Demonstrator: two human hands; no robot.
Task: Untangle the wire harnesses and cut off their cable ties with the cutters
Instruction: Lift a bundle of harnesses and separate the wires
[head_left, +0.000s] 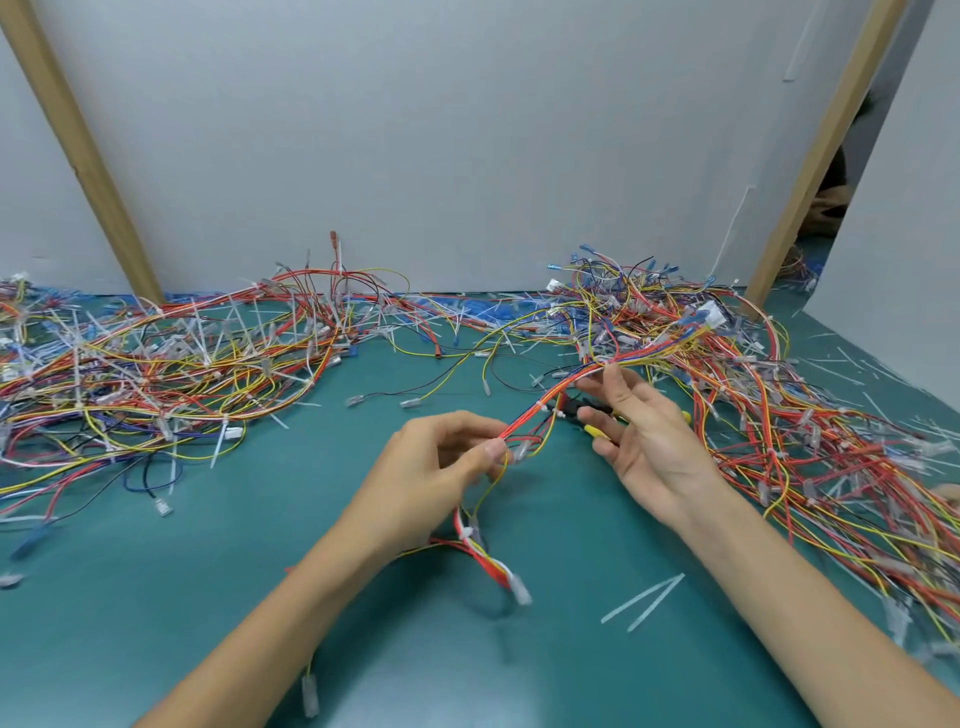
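Above the green worktop (249, 582), the left hand (431, 467) pinches the wire harness (537, 408) between thumb and fingers, while the right hand (649, 441), fingers straight, touches it further along, the yellow-handled cutters (592, 430) seemingly lying behind it.

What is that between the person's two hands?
In the head view, a stretch of wire harness with a white cable tie runs from left hand to right hand, cutters beside it.
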